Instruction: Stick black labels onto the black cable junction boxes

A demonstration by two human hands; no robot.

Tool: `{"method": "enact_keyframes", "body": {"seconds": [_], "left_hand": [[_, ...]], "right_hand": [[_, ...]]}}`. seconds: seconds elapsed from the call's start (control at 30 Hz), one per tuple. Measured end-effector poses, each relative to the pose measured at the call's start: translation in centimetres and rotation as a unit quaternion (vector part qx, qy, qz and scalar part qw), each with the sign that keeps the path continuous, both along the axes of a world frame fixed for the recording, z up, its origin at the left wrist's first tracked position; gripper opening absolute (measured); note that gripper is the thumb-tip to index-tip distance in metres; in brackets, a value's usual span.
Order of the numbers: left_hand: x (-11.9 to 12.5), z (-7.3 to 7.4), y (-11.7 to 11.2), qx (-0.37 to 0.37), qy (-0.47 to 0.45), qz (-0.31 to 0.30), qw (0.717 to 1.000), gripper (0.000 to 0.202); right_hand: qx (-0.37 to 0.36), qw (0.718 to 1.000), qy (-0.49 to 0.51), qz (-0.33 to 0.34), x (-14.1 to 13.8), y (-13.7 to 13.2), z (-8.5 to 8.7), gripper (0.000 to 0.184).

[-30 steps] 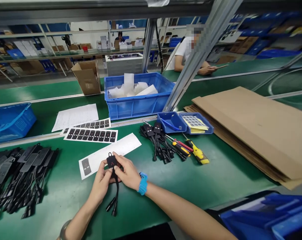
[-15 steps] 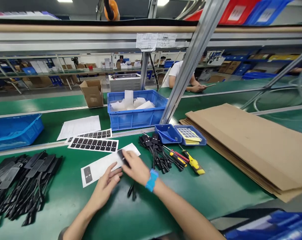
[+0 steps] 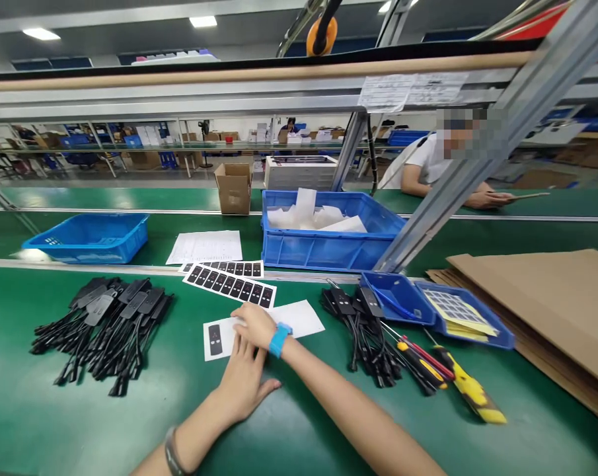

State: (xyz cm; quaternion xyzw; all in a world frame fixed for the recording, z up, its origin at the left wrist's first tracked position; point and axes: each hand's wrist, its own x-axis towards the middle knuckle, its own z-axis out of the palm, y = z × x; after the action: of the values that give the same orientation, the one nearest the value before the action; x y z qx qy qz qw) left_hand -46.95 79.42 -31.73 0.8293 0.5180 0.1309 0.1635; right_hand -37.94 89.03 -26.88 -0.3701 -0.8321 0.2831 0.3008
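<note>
My right hand (image 3: 254,322), with a blue wristband, rests on a white backing sheet (image 3: 301,316) that carries one black label (image 3: 215,339). Its fingers are curled down onto the paper, and what is under them is hidden. My left hand (image 3: 244,382) lies flat on the green table just behind it, fingers stretched toward the sheet, thumb out, holding nothing. The black cable part is not visible. Two strips of black labels (image 3: 232,285) lie just beyond the sheet.
Black cable parts are heaped at left (image 3: 105,327) and right (image 3: 361,330). Screwdrivers (image 3: 464,387) and small blue trays (image 3: 427,307) lie at right, beside cardboard sheets (image 3: 551,311). Blue bins (image 3: 323,248) (image 3: 88,238) stand behind. Another person (image 3: 427,168) works across the line.
A second ago both hands held a black cable part. Now it is out of sight, my right hand is on the white sheet and my left lies flat. The camera tilted up.
</note>
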Motion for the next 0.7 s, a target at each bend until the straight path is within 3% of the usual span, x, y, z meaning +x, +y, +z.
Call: {"method": "enact_keyframes", "body": {"seconds": [0.07,0.17,0.27,0.33,0.4,0.47,0.5,0.6,0.7], "left_hand": [[-0.2,0.1,0.0,-0.016,-0.018,-0.005,1.000,0.078],[-0.2,-0.1,-0.2,-0.046,-0.063,0.004,0.997,0.074],[0.0,0.1,-0.3,-0.064,-0.145,0.003,0.987,0.067],[-0.3,1.2,0.0,-0.049,-0.181,0.007,0.982,0.060],[-1.3,3.2,0.8,0.007,-0.163,0.083,0.983,0.054],[-3.5,5.7,1.8,0.089,-0.091,0.256,0.958,0.044],[-5.0,7.0,2.3,0.105,-0.074,0.302,0.944,0.043],[-9.8,10.1,3.2,0.127,-0.036,0.398,0.908,0.045],[-13.7,11.3,3.3,0.128,0.012,0.487,0.864,0.052]], "right_hand": [[0.004,1.000,-0.030,0.010,-2.6,-0.3,-1.0,0.014],[0.015,0.998,-0.051,0.020,-4.1,-1.1,-1.8,0.008],[0.032,0.999,-0.006,0.033,-3.2,-2.2,-1.2,0.009],[0.026,0.996,0.082,0.029,-1.5,-3.0,0.0,0.009],[-0.004,0.985,0.175,0.005,0.8,-3.5,1.7,0.011],[-0.047,0.970,0.235,-0.030,3.5,-3.8,3.2,0.012],[-0.075,0.962,0.259,-0.047,4.8,-3.9,3.7,0.012],[-0.169,0.932,0.307,-0.096,8.2,-4.3,4.2,0.020],[-0.227,0.904,0.333,-0.140,10.0,-4.9,3.7,0.031]]}}
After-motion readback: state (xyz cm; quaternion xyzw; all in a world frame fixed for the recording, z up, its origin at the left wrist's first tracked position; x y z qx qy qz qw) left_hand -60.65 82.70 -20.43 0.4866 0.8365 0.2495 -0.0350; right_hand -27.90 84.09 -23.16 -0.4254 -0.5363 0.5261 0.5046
